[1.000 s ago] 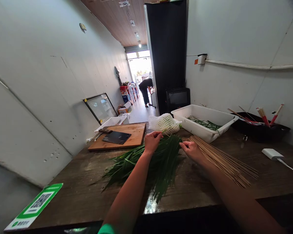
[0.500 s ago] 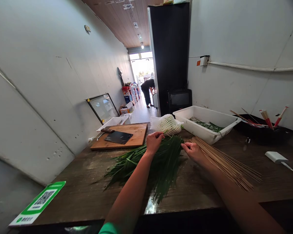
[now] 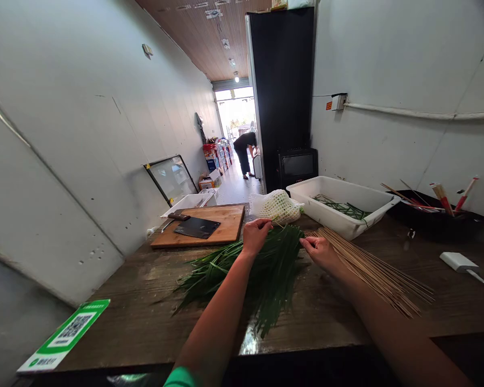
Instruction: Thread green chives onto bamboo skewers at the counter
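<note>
A pile of long green chive leaves (image 3: pixel 262 274) lies spread on the dark wooden table (image 3: pixel 137 317). My left hand (image 3: pixel 255 235) rests on the far end of the pile, its fingers curled and pinched on a few leaf stems. My right hand (image 3: pixel 320 251) sits at the pile's right edge, fingers curled, touching the near ends of a fan of thin bamboo skewers (image 3: pixel 375 269). Whether the right fingers hold a skewer is unclear.
A wooden cutting board (image 3: pixel 221 228) with a black cleaver (image 3: pixel 196 227) lies at the back left. A white foam net (image 3: pixel 274 206), a white tub (image 3: pixel 371 201) holding greens, a black tray (image 3: pixel 447 217) of sticks and a white charger (image 3: pixel 458 262) stand behind. A person bends in the far corridor (image 3: pixel 244 153).
Both hands stay at the far end of the chives with barely any shift; the view has drifted slightly.
</note>
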Demonstrator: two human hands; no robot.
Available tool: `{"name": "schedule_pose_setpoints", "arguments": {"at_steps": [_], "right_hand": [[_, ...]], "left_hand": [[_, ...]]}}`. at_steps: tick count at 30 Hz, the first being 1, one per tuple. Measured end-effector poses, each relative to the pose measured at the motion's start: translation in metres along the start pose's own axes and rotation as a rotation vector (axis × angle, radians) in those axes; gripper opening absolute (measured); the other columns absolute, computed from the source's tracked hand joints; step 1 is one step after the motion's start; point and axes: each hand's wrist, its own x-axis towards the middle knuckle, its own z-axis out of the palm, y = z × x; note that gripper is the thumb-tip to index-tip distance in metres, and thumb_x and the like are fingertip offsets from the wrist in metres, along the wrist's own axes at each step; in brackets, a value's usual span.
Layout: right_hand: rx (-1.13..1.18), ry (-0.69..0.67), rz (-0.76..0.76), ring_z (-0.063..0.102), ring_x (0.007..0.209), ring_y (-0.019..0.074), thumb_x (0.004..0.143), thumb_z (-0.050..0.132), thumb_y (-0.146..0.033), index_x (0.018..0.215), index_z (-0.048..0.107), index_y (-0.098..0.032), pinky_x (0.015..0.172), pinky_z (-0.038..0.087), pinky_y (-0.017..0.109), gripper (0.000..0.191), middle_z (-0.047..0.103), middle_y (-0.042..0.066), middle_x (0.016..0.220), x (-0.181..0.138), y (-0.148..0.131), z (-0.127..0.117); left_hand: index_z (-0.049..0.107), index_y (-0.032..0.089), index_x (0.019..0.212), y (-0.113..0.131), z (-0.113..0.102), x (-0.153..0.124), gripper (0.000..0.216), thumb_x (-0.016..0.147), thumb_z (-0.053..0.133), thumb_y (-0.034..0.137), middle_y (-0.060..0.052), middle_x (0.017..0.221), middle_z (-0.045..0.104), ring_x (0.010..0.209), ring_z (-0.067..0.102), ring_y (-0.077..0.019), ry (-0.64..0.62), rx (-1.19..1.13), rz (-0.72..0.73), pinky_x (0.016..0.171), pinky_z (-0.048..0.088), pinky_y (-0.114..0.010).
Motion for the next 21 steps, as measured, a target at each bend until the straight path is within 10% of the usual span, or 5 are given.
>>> {"name": "schedule_pose_setpoints", "arguments": {"at_steps": [21], "right_hand": [[-0.015, -0.005, 0.01, 0.037, 0.051, 0.0107, 0.081, 0.039, -0.051, 0.053, 0.051, -0.017, 0.049, 0.025, 0.024, 0.046, 0.035, -0.003, 0.049, -0.0005, -0.0009, -0.0011]], "left_hand": [[0.072, 0.018, 0.086, -0.0042, 0.0022, 0.0003, 0.019, 0.075, 0.059, 0.026, -0.001, 0.072, 0.072, 0.067, 0.064, -0.0123, 0.001, 0.013, 0.027, 0.064, 0.049, -0.022]]}}
